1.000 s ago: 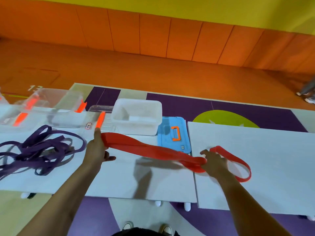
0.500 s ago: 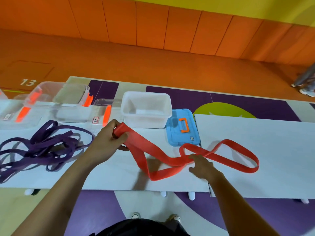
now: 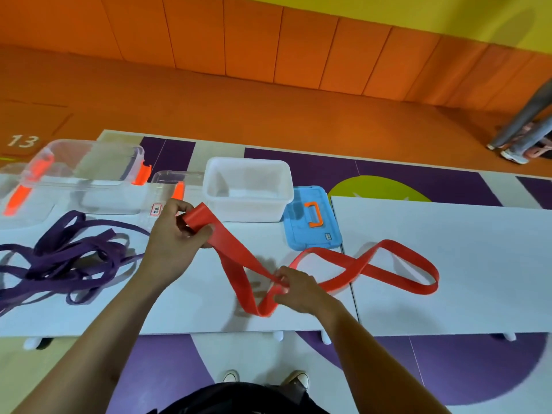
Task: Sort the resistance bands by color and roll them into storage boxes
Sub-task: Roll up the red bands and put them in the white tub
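A long red resistance band [image 3: 385,267] lies in slack loops across two white tables. My left hand [image 3: 176,237] grips its left end, folded over, just in front of the white open box [image 3: 248,188]. My right hand [image 3: 295,286] pinches the band near the middle, where it sags to the table. A tangle of purple bands [image 3: 65,258] lies on the table to the left.
Clear boxes with orange latches [image 3: 89,174] stand at the back left. A blue lid with an orange handle [image 3: 310,218] lies beside the white box. The right table [image 3: 478,249] is bare past the red loop. Another person's legs [image 3: 525,127] stand on the orange floor, far right.
The band was stretched taut a second ago; it has gone slack and fallen into loops. My left hand folded its end over, and my right hand moved left along it.
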Demonstrator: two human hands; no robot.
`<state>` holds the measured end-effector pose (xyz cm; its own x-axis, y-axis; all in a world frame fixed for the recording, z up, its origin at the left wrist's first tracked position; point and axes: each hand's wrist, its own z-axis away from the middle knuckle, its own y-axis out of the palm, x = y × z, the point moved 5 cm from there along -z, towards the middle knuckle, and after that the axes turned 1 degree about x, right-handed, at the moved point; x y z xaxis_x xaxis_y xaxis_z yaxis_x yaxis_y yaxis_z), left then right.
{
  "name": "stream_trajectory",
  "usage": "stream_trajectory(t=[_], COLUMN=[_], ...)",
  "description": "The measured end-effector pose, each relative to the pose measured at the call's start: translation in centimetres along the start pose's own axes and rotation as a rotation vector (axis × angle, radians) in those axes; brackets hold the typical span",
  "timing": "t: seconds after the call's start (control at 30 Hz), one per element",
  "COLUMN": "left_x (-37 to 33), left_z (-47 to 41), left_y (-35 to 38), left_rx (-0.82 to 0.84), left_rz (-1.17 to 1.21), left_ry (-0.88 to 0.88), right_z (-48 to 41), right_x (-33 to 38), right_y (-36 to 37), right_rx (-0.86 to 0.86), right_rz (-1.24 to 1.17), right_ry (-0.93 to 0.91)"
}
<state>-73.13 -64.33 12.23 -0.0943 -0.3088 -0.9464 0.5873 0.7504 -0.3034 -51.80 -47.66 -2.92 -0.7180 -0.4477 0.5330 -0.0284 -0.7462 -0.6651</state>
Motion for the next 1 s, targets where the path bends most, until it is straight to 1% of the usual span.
stream_trajectory(t=[0.07, 0.17, 0.27, 0.33, 0.43, 0.57, 0.63, 0.73, 0.8, 0.9, 1.0], left_x=[0.7, 1.1, 2.0, 2.5, 3.0, 3.5, 3.0, 2.3, 2.0, 1.6, 0.8], left_z=[0.0, 0.3, 0.4, 0.4, 0.8, 1.8, 2.4, 3.0, 3.3, 3.8, 4.3], left_y=[0.2, 1.0, 1.4, 1.5, 2.3, 5.7, 6.4, 8.3, 9.0, 9.5, 9.9], left_rx=[-0.078, -0.158, -0.223, -0.273, -0.3, -0.257, -0.248, -0.283, -0.327, -0.414, -0.514], left_rz=[-0.019, -0.065, -0.007, -0.003, -0.057, -0.087, -0.101, -0.129, -0.13, -0.124, -0.099], left_ry=[-0.015, 0.007, 0.005, -0.016, -0.074, -0.118, -0.119, -0.136, -0.144, -0.143, -0.124], right_z=[0.6, 0.8, 0.6, 0.4, -0.3, -1.8, -2.1, -3.0, -3.9, -5.4, -6.9], right_x=[-1.6, -4.4, -6.9, -8.4, -11.5, -15.4, -16.8, -20.5, -22.4, -24.1, -25.4], right_y=[0.3, 0.5, 0.0, -0.9, -2.8, -7.0, -8.5, -10.0, -10.2, -9.9, -9.5], right_rx=[0.0, 0.001, -0.041, -0.055, -0.092, -0.278, -0.331, -0.301, -0.251, -0.174, -0.127], right_rz=[0.075, 0.305, 0.52, 0.603, 0.564, 0.475, 0.45, 0.437, 0.386, 0.244, 0.153], right_ry=[0.013, 0.049, 0.075, 0.092, 0.165, 0.29, 0.358, 0.396, 0.36, 0.277, 0.276])
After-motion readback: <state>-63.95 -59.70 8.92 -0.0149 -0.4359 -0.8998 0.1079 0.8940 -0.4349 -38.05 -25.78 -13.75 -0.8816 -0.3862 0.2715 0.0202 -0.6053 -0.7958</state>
